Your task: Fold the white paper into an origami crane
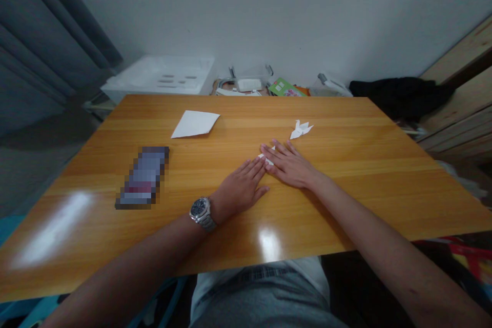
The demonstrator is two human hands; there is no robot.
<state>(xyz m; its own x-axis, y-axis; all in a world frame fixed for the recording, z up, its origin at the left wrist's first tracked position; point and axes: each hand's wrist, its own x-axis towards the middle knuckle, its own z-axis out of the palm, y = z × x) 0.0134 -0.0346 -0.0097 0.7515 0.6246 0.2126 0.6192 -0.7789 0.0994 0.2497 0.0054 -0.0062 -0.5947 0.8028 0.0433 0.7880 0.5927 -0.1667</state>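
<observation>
A small piece of folded white paper (268,161) lies flat on the wooden table (230,138), mostly covered by my fingers. My left hand (240,184) rests palm down with its fingertips on the paper's near left side; a metal watch (202,211) is on that wrist. From the right, my right hand (290,164) lies flat with fingers spread, pressing over the paper's other side. Both hands are open and the fingertips nearly meet. Just beyond the right hand sits a folded paper crane (301,129).
A white paper sheet (195,124) lies at the back left of the table. Nearer on the left is a phone (144,177), its screen blurred out. Behind the table stand a white plastic tray (154,74), a green book (286,87) and dark cloth (400,93).
</observation>
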